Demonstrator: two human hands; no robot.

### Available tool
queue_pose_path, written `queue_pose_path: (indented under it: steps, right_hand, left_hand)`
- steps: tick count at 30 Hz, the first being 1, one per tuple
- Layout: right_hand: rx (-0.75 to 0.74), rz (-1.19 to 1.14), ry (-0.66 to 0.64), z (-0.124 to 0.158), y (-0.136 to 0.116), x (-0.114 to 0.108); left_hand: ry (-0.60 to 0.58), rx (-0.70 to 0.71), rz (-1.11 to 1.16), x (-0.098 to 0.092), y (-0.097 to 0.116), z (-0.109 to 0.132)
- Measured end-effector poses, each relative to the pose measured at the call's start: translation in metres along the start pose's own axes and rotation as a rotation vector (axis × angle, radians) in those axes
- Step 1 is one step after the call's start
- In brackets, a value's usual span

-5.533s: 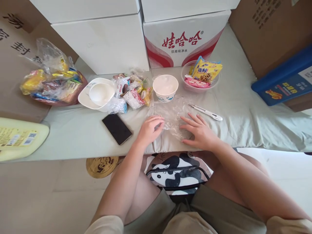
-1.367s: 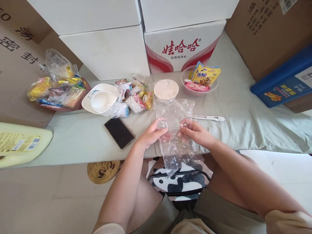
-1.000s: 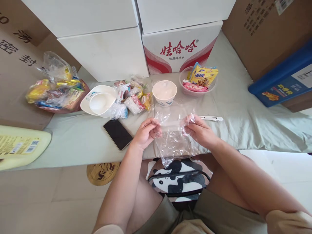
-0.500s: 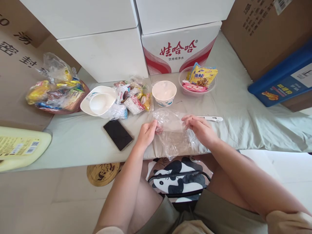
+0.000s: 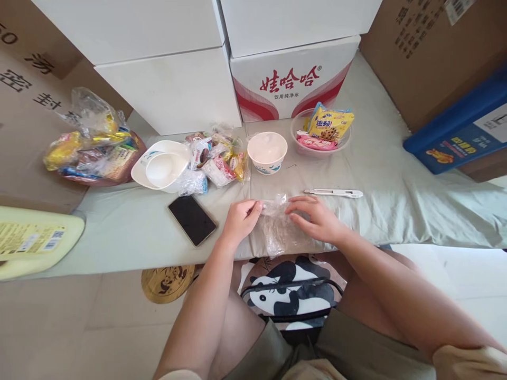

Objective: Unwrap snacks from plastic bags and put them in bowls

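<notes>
A clear plastic bag (image 5: pixel 277 232) lies crumpled at the front edge of the cloth-covered table. My left hand (image 5: pixel 242 219) is closed, pinching the upper left part of the bag between thumb and fingers. On the other side, my right hand (image 5: pixel 317 217) is open, thumb and fingers apart, its fingertips at the bag's upper right edge. A white utility knife (image 5: pixel 335 193) lies just beyond my right hand. Past the bag stands a white paper bowl (image 5: pixel 267 150) with a blue pattern. A black phone (image 5: pixel 192 220) lies left of my left hand.
Wrapped snacks (image 5: pixel 217 161) lie beside white stacked bowls (image 5: pixel 160 163). A heaped snack basket (image 5: pixel 134 145) stands at the left, a clear bowl (image 5: pixel 295 134) with snack packets at the right. White boxes (image 5: pixel 166 89) line the back; a yellow-green jug (image 5: pixel 71 227) is front left.
The bag's upper part has been drawn down toward me and bunched smaller. My right hand has moved slightly nearer and its fingers have spread. My left hand still pinches the bag.
</notes>
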State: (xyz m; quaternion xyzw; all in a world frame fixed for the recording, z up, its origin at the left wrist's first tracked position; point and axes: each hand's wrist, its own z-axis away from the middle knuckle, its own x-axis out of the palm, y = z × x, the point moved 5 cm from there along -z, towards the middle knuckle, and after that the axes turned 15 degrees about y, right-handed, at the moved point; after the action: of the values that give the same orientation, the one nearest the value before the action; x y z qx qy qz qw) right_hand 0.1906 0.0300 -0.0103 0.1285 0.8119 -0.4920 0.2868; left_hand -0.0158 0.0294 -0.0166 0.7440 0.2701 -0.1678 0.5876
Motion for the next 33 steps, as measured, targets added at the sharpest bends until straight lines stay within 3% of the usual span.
queue_pose_path:
  steps: [3,10,18,33]
  right_hand:
    - [-0.057,0.012,0.020,-0.002,-0.004,-0.001]
    - [-0.011,0.041,0.187,-0.005,-0.002,-0.015]
    - [-0.031,0.060,-0.012,-0.002,0.002,0.003]
    - [-0.038,0.103,-0.090,-0.001,0.000,0.008]
  left_hand:
    - [0.003,-0.015,0.016,0.000,0.000,0.000]
    - [-0.074,-0.052,0.074,0.007,-0.002,0.003]
    - [-0.103,-0.059,0.076,0.010,-0.007,0.003]
    - [-0.171,-0.079,0.002,0.011,-0.004,0.006]
